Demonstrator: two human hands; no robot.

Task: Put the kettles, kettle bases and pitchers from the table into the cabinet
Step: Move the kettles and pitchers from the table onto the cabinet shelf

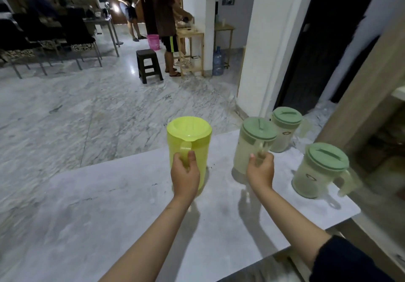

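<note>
A bright yellow-green pitcher (190, 137) stands upright on the marble table (109, 205); my left hand (185, 172) is closed around its handle. To its right, a clear pitcher with a green lid (252, 143) is held by its handle in my right hand (260, 170). Two more clear green-lidded pitchers stand free: one (282, 130) at the table's far edge, another (317, 170) at the right near the cabinet (372, 111). Whether the held pitchers are lifted off the table I cannot tell.
The wooden cabinet frame rises at the right, its dim inside partly visible. Beyond the table lie a marble floor, a dark stool (149, 65), a white pillar (263, 51), a water bottle (218, 61), chairs at the left and two people standing far back.
</note>
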